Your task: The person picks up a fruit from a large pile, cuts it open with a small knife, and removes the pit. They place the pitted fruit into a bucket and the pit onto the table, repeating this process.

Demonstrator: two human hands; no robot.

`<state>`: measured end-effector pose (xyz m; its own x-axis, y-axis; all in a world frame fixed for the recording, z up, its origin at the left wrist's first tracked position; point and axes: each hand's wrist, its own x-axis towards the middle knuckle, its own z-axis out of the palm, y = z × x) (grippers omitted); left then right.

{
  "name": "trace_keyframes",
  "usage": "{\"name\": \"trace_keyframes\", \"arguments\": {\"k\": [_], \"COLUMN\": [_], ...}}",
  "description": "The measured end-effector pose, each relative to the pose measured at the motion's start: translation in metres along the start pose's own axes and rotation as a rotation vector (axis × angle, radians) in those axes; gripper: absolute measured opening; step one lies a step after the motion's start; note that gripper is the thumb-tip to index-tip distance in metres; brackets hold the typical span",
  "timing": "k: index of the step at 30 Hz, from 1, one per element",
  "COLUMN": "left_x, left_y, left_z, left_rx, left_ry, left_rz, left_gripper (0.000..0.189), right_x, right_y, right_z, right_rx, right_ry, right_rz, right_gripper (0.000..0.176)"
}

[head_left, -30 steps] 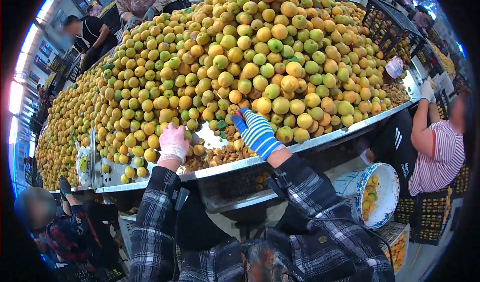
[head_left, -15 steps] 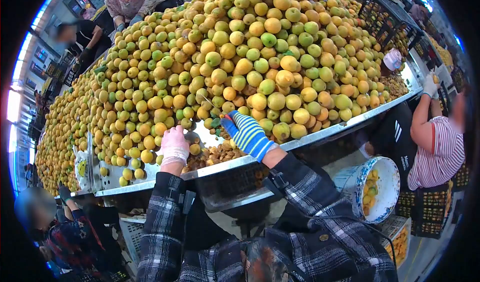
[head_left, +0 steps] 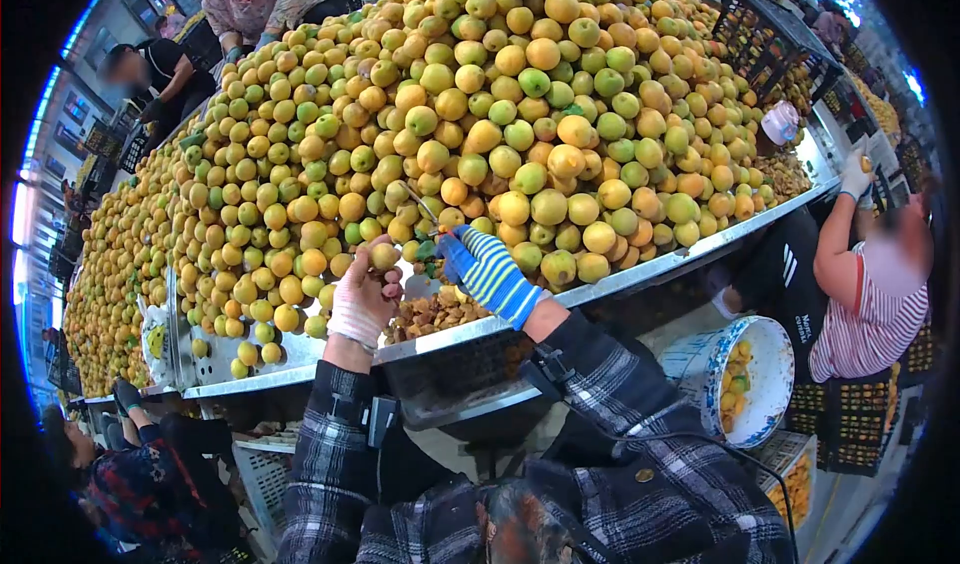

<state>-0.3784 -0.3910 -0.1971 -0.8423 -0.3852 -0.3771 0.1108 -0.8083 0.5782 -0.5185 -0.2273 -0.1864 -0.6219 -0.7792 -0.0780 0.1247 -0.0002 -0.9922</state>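
Note:
A large heap of yellow and green fruit [head_left: 480,94] covers the metal table [head_left: 300,368]. My left hand [head_left: 362,299], in a pale pink glove, holds a yellowish fruit [head_left: 384,256] between its fingers, palm partly turned up. My right hand [head_left: 492,274] wears a blue and yellow striped glove and is closed on a tool with an orange handle and a thin curved metal end [head_left: 420,202], which points up toward the heap. Between and below the hands lies a pile of brown fruit pieces [head_left: 435,314]. Green leaves [head_left: 428,251] lie beside the right hand.
A white bucket [head_left: 780,374] with fruit stands at the right, above a crate [head_left: 797,474]. A co-worker in a striped shirt [head_left: 870,304] is at the right edge. Other people are at the left. A black crate [head_left: 765,39] rests at the back right.
My left hand has risen off the heap's lower edge and turned palm up, now with a fruit in its fingers. My right hand has shifted slightly left, and more of the tool's curved end shows.

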Motion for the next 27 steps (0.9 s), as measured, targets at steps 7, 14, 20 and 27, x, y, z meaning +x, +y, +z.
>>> {"name": "trace_keyframes", "arguments": {"k": [7, 14, 20, 27], "left_x": [-0.001, 0.003, 0.015, 0.007], "left_y": [-0.019, -0.022, -0.031, -0.029], "left_z": [0.024, 0.022, 0.017, 0.038], "left_rx": [0.089, 0.054, -0.015, -0.176], "left_ry": [-0.11, -0.036, -0.003, 0.054], "left_rz": [0.054, -0.073, -0.026, -0.085], "left_gripper": [0.051, 0.038, 0.031, 0.029], "right_x": [0.002, 0.001, 0.004, 0.004], "right_y": [0.014, 0.007, 0.022, 0.016], "right_z": [0.005, 0.006, 0.01, 0.013], "right_rx": [-0.002, 0.074, -0.042, -0.134], "right_ry": [-0.041, -0.075, -0.05, -0.052], "right_rz": [-0.014, 0.015, -0.045, -0.048], "right_gripper": [0.019, 0.021, 0.02, 0.029]}}
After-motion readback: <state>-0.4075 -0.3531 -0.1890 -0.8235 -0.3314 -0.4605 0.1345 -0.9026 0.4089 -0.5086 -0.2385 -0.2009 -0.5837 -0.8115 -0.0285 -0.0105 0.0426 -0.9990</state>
